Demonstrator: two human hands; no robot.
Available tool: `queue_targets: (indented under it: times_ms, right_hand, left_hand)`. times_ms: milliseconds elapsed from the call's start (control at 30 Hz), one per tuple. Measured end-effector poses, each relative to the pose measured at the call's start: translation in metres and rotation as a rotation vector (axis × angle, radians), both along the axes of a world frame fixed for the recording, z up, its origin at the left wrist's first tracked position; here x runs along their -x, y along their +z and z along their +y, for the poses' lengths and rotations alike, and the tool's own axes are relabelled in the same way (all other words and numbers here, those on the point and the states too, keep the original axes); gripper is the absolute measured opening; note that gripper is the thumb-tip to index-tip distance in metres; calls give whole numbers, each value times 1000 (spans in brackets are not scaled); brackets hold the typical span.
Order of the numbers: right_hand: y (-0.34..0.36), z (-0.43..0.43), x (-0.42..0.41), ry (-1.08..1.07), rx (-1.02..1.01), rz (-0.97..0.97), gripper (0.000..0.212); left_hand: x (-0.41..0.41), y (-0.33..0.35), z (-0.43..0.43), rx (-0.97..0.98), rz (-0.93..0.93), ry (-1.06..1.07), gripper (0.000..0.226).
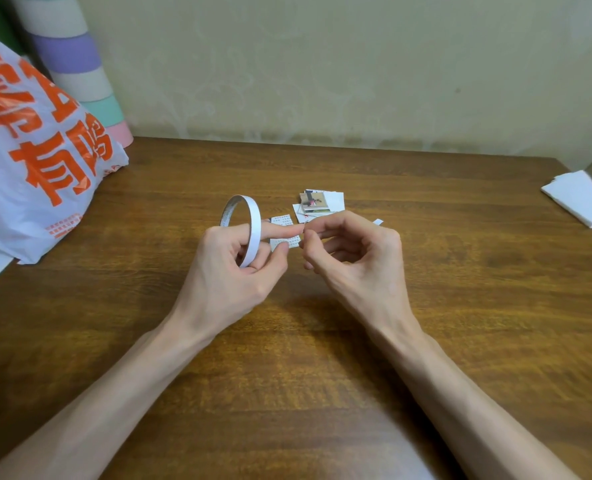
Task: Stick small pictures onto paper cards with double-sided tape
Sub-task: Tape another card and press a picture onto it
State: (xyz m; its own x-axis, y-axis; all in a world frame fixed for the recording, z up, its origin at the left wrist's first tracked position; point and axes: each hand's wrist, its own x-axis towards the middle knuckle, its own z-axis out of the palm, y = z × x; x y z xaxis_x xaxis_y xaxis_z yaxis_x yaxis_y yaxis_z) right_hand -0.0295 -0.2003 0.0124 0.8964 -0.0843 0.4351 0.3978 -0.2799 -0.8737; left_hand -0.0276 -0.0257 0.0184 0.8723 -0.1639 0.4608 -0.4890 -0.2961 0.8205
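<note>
Wooden table (460, 278) against a pale wall (322, 64).
The wall was mottled and yellowish; a white bag (28, 188) with orange print and a striped roll (76, 64) stood at left.

I take this for a room in a home: a wood-grain bench (460, 306) set against a stained yellowish wall (322, 64), a printed plastic shopping bag (28, 150) slumped well left of my left grip (232, 271), and folded white tissues (581, 199) far right of my right grip (360, 268).
</note>
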Motion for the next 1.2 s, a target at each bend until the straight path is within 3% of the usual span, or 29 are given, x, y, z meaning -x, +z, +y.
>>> queue_targets:
  times_ms: [1200]
  right_hand:
    - [2, 2, 2, -3, -21, -2, 8]
  left_hand:
    - [0, -2, 0, 16, 5, -6, 30]
